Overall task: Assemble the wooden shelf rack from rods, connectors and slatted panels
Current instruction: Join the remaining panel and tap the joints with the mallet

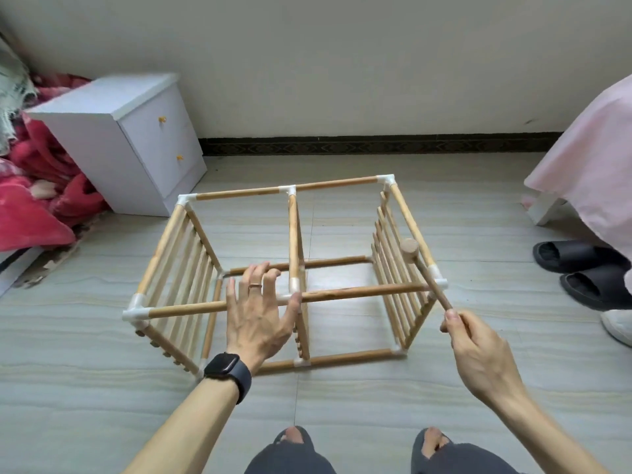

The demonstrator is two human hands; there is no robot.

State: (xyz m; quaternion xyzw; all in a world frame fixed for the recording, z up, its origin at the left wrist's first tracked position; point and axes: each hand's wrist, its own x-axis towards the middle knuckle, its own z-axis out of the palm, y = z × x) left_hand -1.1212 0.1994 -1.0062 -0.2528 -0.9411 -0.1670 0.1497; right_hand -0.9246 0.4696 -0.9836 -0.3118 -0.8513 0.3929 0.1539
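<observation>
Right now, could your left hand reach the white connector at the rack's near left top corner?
Probably yes: the left hand rests on the top rod that runs into that connector, with nothing between them along it.

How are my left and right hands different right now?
The left hand lies open, fingers spread over the near top rod; the right hand pinches the wooden mallet by its handle. The left wears a ring and a watch; the right shows neither. Both reach toward the rack.
</observation>
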